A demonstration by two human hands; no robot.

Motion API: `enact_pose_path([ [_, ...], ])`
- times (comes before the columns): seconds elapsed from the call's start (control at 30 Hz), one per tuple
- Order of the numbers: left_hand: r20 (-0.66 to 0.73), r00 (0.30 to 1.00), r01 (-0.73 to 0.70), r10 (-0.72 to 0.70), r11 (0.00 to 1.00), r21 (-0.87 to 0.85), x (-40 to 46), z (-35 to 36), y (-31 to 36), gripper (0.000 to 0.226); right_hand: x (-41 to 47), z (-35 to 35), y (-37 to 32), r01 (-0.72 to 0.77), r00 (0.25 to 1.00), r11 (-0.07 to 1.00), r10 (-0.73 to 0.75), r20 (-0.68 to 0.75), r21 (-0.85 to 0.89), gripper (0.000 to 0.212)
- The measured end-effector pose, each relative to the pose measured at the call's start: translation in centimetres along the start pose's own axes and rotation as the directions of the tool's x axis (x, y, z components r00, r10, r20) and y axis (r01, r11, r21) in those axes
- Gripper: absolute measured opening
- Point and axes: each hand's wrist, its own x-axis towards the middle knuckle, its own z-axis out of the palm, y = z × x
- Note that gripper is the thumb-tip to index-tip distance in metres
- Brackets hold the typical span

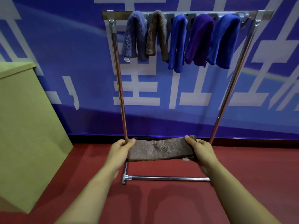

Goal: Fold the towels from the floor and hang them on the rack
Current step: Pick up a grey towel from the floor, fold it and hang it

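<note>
Left hand (pixel 120 148) and right hand (pixel 199 148) each grip one end of a folded brown towel (pixel 159 150), held above the red floor (pixel 242 183) before the rack (pixel 120 94). Five towels (pixel 178 41) occupy its top bar. A cardboard box (pixel 24 118) stands left.

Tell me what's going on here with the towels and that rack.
A person is holding a folded brown towel stretched between both hands, the left hand gripping one end and the right hand the other, low in front of the metal rack. Five folded towels already hang over the rack's top bar: a grey-blue, a brown, a blue, a purple and another blue. The held one has not yet been hung.
</note>
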Motion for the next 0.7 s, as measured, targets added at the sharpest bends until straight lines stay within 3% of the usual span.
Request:
enact_pose_path([
  [0.2, 0.047, 0.999, -0.012, 0.013, 1.000, -0.025, -0.5, 2.6, 0.3, 0.034, -0.2, 2.3, 0.5, 0.042, 0.999, 0.998, -0.042, -0.017, -0.048, 0.021],
  [0.43, 0.066, 0.994, -0.091, 0.088, 0.995, 0.036, -0.9, 5.8, -0.2, 0.018, -0.8, 5.1, 1.6, 0.114, 0.993, 0.980, -0.118, -0.017, -0.161, 0.028],
  [0.7, -0.004, 0.997, -0.078, 0.078, 0.996, 0.033, -0.6, 5.3, 0.1, 0.033, -0.5, 4.7, 1.8, 0.171, 0.979, 0.943, -0.194, -0.056, -0.285, 0.023],
])
